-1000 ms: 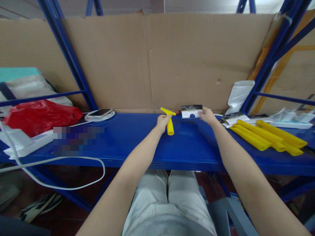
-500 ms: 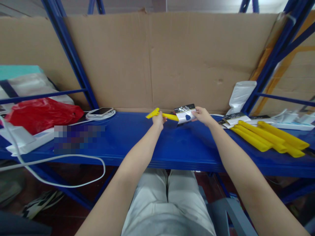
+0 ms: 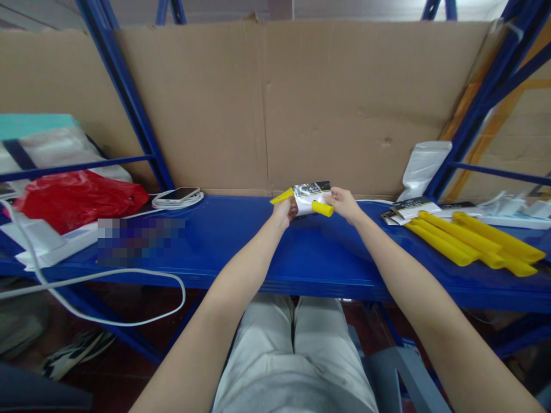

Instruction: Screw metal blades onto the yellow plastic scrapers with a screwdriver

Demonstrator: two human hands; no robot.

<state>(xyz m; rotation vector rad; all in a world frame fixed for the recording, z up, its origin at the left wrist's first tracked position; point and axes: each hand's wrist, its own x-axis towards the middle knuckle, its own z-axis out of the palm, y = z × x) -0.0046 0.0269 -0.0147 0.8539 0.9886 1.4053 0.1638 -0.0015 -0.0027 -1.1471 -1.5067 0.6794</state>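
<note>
Tool, yellow, is gripped in the closed left hand near the rear edge of the table; black-and-white card across it is pinched by the right hand.

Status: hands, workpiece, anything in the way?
Left hand gripping yellow tubular-handled plastic tool near its head. Right hand pinching right edge of black-and-white rectangular card. Handle end in front of card. Yellow plastic tubes apart, farther right.
</note>
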